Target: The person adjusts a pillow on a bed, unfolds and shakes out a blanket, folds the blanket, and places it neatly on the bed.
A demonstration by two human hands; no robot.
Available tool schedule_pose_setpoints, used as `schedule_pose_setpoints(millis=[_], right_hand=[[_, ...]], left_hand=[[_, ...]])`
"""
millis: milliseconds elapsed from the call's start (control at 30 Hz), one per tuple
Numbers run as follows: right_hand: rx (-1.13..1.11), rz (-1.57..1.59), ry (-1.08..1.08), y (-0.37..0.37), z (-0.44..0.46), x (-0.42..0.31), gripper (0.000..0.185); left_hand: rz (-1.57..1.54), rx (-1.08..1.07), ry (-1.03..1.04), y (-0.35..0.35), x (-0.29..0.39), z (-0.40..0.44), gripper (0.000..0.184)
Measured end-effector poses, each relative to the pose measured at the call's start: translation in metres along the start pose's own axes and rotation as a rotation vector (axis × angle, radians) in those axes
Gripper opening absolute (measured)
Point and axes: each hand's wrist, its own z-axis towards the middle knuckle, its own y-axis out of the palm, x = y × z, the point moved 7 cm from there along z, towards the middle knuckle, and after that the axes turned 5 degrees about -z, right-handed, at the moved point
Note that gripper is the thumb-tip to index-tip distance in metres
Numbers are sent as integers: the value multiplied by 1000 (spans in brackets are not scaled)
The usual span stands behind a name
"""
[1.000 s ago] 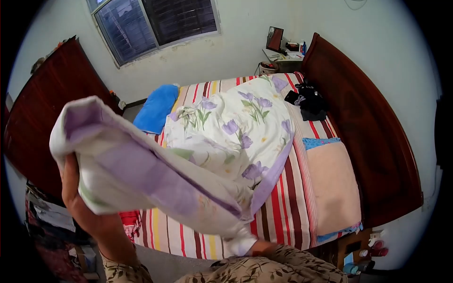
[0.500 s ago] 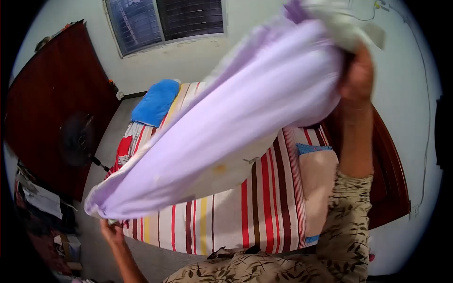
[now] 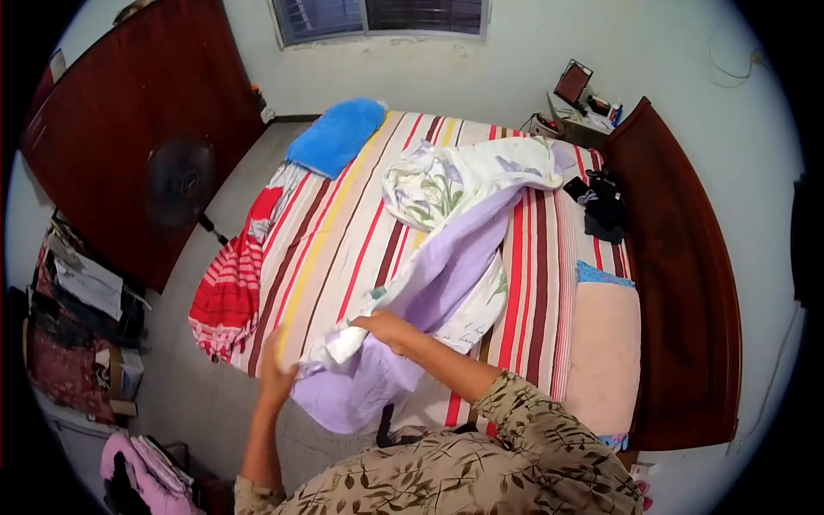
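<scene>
A duvet cover (image 3: 463, 245), lilac on one face and white with a floral print on the other, lies bunched diagonally across the striped bed (image 3: 343, 232). Its near end hangs over the bed's front edge. My right hand (image 3: 384, 329) is closed on a white gathered part of this near end. Just left of the fabric is my left hand (image 3: 276, 373), slightly blurred, its fingers stretched upward and its thumb by the cover's edge. Whether the thumb touches the cloth I cannot tell.
A blue folded pillow (image 3: 336, 137) and a red patterned cloth (image 3: 227, 300) lie along the bed's left side. At the right are a peach pillow (image 3: 603, 352), black items (image 3: 603, 206) and the dark wooden headboard (image 3: 678, 283). A fan (image 3: 180, 182) stands left.
The duvet cover has come down from the air onto the bed, its far end now spread near the headboard. My right hand has dropped from high right to the near end, beside my left hand.
</scene>
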Motion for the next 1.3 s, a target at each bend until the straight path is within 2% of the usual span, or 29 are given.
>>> schedule_pose_setpoints(millis=[67,133,233,333,367,400,467,567,667,700,800,833,933,1067,1100,1200,1233,1300], right_hand=[[2,70,-27,13,-14,7,31],[11,103,28,10,-17,25,30],[151,200,91,-15,-21,52,32],[118,447,78,-50,-48,48,29],[171,483,33,-61,-61,42,27],[220,519,-13,-70,-74,31,24],[265,654,-23,-79,-93,16,15],[257,740,-115,-84,-93,0,24],[253,795,-155,-88,-88,-14,33],[253,825,-159,-90,-86,-17,35],[242,907,-188,-92,-77,-20,40],[252,942,-198,-91,-75,-20,41],[279,1024,-229,-87,-66,-20,45],[315,1081,-277,-85,-52,-16,45],[325,1086,-294,-83,-49,-16,44],[329,1102,-290,-78,-42,-18,44],[290,1088,-299,-75,-34,-11,47],[256,1107,-302,-67,-31,-12,49]], left_hand=[[116,-254,280,51,69,23,70],[186,-436,373,99,89,32,70],[18,-521,21,138,57,35,63],[-71,-415,-45,149,31,42,48],[-140,-361,-169,146,23,48,35],[-119,-237,-257,143,3,55,26],[-207,-63,-297,127,17,64,18],[-390,-65,-142,138,38,66,17],[-547,-39,-244,149,54,57,19],[-550,-89,-321,151,48,56,23],[-849,-16,-416,156,48,51,28],[-861,-78,-461,161,45,46,32],[-902,-70,-324,172,55,35,41],[-853,-73,-288,174,68,31,47],[-908,-168,-341,179,73,30,60],[-653,-142,-27,177,99,36,74],[-601,-149,-69,183,91,37,78],[-510,6,-106,182,74,38,73]])
